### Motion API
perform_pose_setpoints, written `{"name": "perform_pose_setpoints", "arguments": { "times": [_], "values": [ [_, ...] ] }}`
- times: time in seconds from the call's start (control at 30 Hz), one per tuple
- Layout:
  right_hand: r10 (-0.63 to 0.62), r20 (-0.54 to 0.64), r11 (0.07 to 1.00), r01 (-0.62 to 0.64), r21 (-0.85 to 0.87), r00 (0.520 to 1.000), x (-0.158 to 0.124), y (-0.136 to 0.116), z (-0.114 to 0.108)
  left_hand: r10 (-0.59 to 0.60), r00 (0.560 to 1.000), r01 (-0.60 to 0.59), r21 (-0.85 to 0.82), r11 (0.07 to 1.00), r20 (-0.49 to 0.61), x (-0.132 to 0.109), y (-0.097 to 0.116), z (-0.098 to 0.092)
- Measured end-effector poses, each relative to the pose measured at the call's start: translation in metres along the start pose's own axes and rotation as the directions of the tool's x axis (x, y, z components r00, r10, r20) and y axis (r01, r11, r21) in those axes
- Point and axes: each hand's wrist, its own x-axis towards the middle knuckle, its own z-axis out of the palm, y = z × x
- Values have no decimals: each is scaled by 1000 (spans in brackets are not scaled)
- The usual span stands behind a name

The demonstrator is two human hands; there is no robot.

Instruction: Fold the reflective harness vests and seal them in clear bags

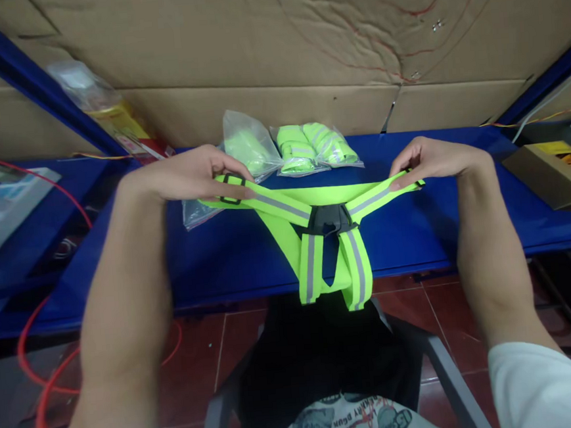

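Observation:
A neon-yellow reflective harness (285, 207) with grey stripes is stretched between my two hands above the blue table. My left hand (208, 174) pinches one strap end beside a black buckle. At the other side, my right hand (420, 160) pinches the opposite strap end, where a dark buckle partly shows. In the middle sits a black plastic joining piece (329, 219), and looped straps hang from it past the table's front edge. Behind the harness lie clear plastic bags, one bag (248, 144) near my left hand and another bag (314, 147) at the centre, with neon-yellow bands inside.
The blue table (405, 231) backs onto a cardboard wall (252, 38). A clear bottle with a yellow label (109, 112) leans at the left. An open cardboard box (554, 176) stands at the right. A red hose (38, 405) loops at the lower left.

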Motion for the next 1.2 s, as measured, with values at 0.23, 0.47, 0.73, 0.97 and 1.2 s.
{"name": "perform_pose_setpoints", "arguments": {
  "times": [0.23,0.47,0.73,0.97,1.2],
  "values": [
    [-34,-189,999,38,18,981,-1,12,-5,-52,993,52,-6,999,-109,4,-16,-8],
    [79,-138,992,-92,-91,987,16,20,0,20,993,-3,140,990,-120,14,-25,-3],
    [68,-292,994,-91,-66,954,25,24,3,56,969,-26,124,992,-239,18,-17,3],
    [213,-18,970,-210,120,977,18,33,-1,-2,998,2,-8,1000,56,20,-13,11],
    [161,-305,983,-125,135,939,35,36,9,-82,919,149,145,978,-386,38,-16,27]
  ]
}}
